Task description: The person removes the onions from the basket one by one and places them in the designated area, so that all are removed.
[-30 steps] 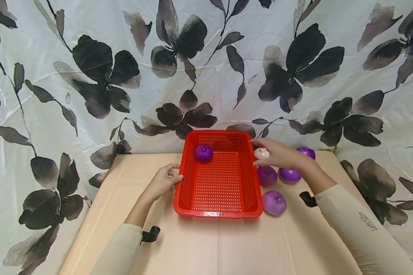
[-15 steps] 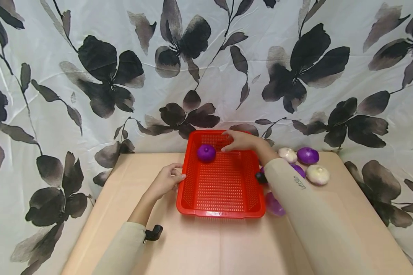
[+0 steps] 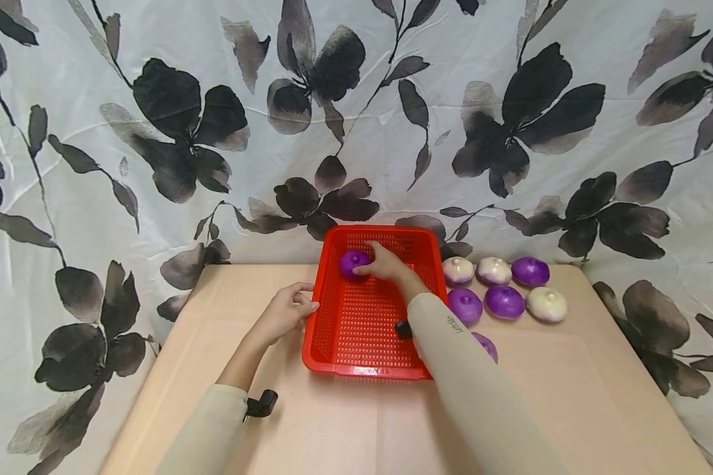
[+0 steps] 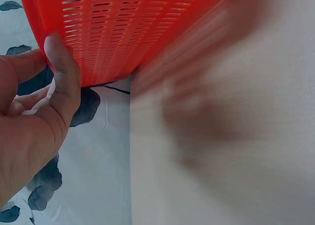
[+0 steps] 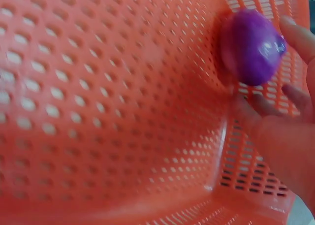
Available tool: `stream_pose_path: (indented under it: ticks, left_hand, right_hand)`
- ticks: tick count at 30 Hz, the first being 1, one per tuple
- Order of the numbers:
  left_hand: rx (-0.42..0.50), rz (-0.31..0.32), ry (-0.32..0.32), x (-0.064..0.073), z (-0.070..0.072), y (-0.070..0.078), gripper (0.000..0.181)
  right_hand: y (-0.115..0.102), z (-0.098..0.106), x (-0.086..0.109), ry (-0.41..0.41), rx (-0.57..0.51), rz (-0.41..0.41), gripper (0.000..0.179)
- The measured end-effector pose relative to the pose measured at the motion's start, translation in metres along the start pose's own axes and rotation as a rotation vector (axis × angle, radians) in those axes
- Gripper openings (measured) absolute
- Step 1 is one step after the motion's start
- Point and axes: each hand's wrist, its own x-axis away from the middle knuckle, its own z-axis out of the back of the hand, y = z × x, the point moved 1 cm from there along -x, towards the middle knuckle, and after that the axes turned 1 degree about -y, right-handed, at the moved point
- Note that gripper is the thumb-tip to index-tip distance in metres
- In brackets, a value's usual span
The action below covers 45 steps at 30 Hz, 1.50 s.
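A red perforated plastic basket point(image 3: 356, 340) stands on the table. My left hand point(image 3: 282, 313) grips its left rim; in the left wrist view the thumb point(image 4: 61, 72) presses on one side of the basket wall, with the other fingers behind it. Near the back left corner inside the basket lies a shiny purple onion point(image 3: 350, 263). My right hand point(image 3: 389, 265) reaches into the basket from the right, fingers spread beside the onion. In the right wrist view a small gap shows between the fingertips and the onion point(image 5: 251, 50).
Several more onions rest right of the basket: purple ones such as this onion point(image 3: 505, 302) and whitish ones such as this onion point(image 3: 546, 305). My right sleeve point(image 3: 469, 369) covers part of one. A floral cloth point(image 3: 404, 132) hangs behind the table point(image 3: 570, 396).
My right hand has moved left from the basket's right rim, over the inside, and down to the purple onion. The left hand keeps its grip on the rim.
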Motion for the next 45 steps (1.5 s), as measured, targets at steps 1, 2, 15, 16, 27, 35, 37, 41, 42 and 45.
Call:
stream_pose_path:
  ticks: [1, 2, 15, 16, 27, 35, 37, 41, 42, 45]
  left_hand:
    - [0.002, -0.001, 0.000, 0.000, 0.001, 0.001, 0.046]
    - [0.001, -0.002, 0.000, 0.000, 0.001, 0.001, 0.046]
    - [0.006, 0.001, 0.000, 0.003, 0.000, 0.003, 0.046]
    - [0.006, 0.003, -0.003, 0.003, -0.001, 0.003, 0.046]
    - [-0.004, -0.004, 0.003, 0.004, -0.003, 0.004, 0.047]
    - [-0.017, -0.006, 0.011, 0.003, -0.002, 0.004, 0.046]
    - [-0.017, -0.005, 0.012, 0.003, -0.001, 0.004, 0.046]
    - [-0.013, -0.004, 0.004, 0.004, -0.001, 0.005, 0.046]
    - [-0.011, 0.000, 0.003, 0.004, -0.001, 0.005, 0.046]
    - [-0.004, 0.011, 0.005, 0.004, -0.001, 0.005, 0.046]
  right_hand:
    - [0.000, -0.004, -0.002, 0.026, -0.010, -0.007, 0.086]
    - [0.000, -0.007, -0.003, 0.048, -0.021, -0.009, 0.086]
    - [0.000, -0.038, -0.007, 0.099, -0.033, -0.038, 0.086]
    - [0.001, -0.038, -0.007, 0.099, -0.024, -0.036, 0.084]
    - [0.003, -0.037, -0.008, 0.135, 0.028, -0.003, 0.077]
    - [-0.016, -0.021, 0.000, 0.089, 0.087, 0.007, 0.080]
    - [-0.022, -0.012, 0.002, 0.080, 0.115, 0.029, 0.081]
    - [-0.033, 0.004, 0.006, 0.071, 0.159, 0.070, 0.081]
    - [-0.036, 0.008, 0.008, 0.067, 0.172, 0.079, 0.081]
    - [-0.045, 0.021, 0.013, 0.062, 0.190, 0.115, 0.082]
